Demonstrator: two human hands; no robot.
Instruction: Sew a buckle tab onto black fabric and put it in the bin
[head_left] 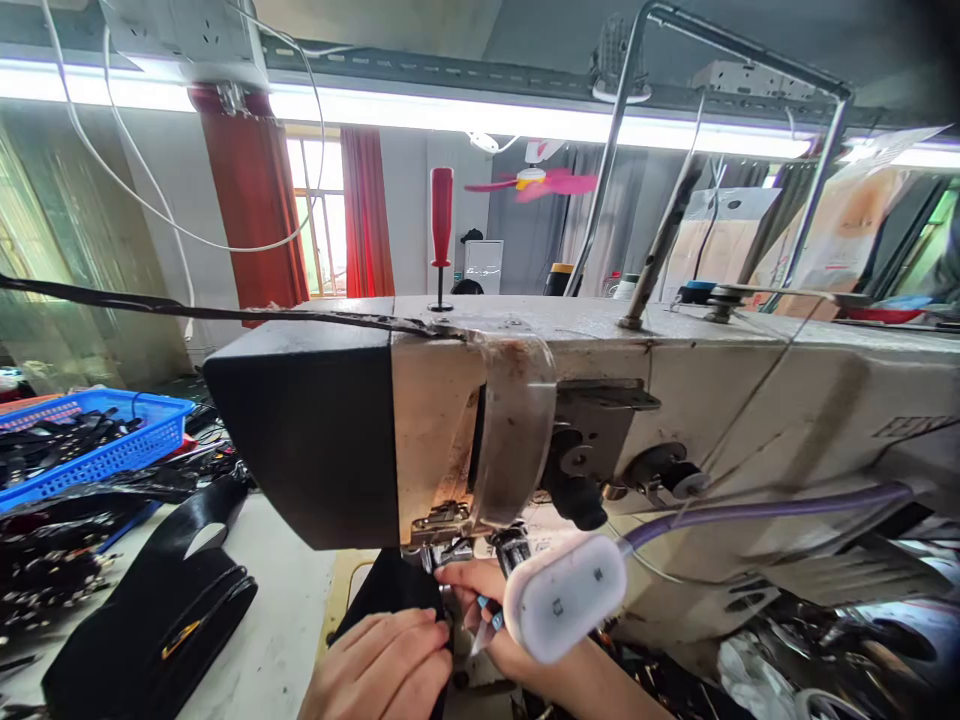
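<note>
Red curtains hung behind the sewing machine [525, 420]. At the table's near edge, your left hand [382, 665] pressed black fabric [390, 595] flat; your right hand [480, 600] fingers pinched blue-handled snips [487, 618].

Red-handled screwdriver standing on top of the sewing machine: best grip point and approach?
Take the red handle of the screwdriver, coming from above or from the near side. It stands upright, tip down on the sewing machine top; the handle is the thick upper part, and the shaft below looks too thin to grip.
</note>
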